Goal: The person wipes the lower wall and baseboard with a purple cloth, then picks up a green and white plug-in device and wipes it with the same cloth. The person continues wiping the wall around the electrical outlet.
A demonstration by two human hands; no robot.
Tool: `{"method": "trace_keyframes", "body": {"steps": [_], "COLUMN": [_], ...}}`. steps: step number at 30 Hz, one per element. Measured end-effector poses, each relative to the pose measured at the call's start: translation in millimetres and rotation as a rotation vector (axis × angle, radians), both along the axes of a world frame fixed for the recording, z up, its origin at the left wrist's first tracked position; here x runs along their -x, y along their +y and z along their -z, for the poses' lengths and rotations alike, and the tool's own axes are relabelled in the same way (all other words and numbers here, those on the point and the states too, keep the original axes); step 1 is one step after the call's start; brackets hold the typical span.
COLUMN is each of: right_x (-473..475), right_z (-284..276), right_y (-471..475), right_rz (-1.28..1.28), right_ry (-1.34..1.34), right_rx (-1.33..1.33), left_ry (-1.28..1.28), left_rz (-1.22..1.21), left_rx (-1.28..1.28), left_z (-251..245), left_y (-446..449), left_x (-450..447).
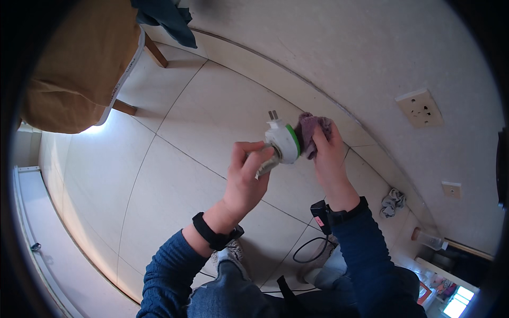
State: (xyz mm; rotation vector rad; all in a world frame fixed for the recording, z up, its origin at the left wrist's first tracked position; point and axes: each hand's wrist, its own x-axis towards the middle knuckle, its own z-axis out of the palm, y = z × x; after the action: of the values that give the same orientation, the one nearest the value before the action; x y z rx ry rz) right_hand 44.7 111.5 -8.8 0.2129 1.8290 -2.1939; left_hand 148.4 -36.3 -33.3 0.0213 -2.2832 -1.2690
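Observation:
A white plug-in device (281,143) with a green rim and metal plug prongs is held up above the tiled floor. The fingers of my left hand (247,179) grip a pale, cloudy part (267,166) at its lower side, possibly a small bottle; my fingers partly hide it. My right hand (329,159) pinches a bunched purple cloth (307,133). The cloth is right beside the green rim, and whether it touches cannot be made out. The prongs point upward in the view.
A wall socket (420,109) and a smaller wall plate (451,189) are on the right. A grey crumpled cloth (393,203) lies by the baseboard near a clear bottle (429,239). A black adapter with a cable (320,216) is below my right wrist. A brown-covered seat (79,67) stands upper left.

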Motion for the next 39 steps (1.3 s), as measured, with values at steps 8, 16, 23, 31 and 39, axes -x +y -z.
{"method": "trace_keyframes", "body": {"steps": [8,16,23,31,39], "right_x": [-23,-5,-13,-16,-7], "right_z": [-4,-14,-3,-8,-14], "right_y": [-12,-6,-16,-14,-13], "right_rz": [-0.244,-0.194,-0.193,-0.354,-0.165], "right_ry": [0.515,0.049,0.305,0.35,-0.165], "right_rx": [-0.466,0.033,-0.205,-0.179,-0.008], "left_ry": [-0.007,0.009,0.071,0.061,0.106], "left_rz": [0.044,-0.04,0.053,-0.034,-0.001], "left_rx": [0.125,0.01,0.107,0.161,0.133], "left_z": [0,-2,-4,-4,-2], "left_y": [-2,-3,-1,-2,-4], "left_x": [-4,-5,-8,-7,-8]}}
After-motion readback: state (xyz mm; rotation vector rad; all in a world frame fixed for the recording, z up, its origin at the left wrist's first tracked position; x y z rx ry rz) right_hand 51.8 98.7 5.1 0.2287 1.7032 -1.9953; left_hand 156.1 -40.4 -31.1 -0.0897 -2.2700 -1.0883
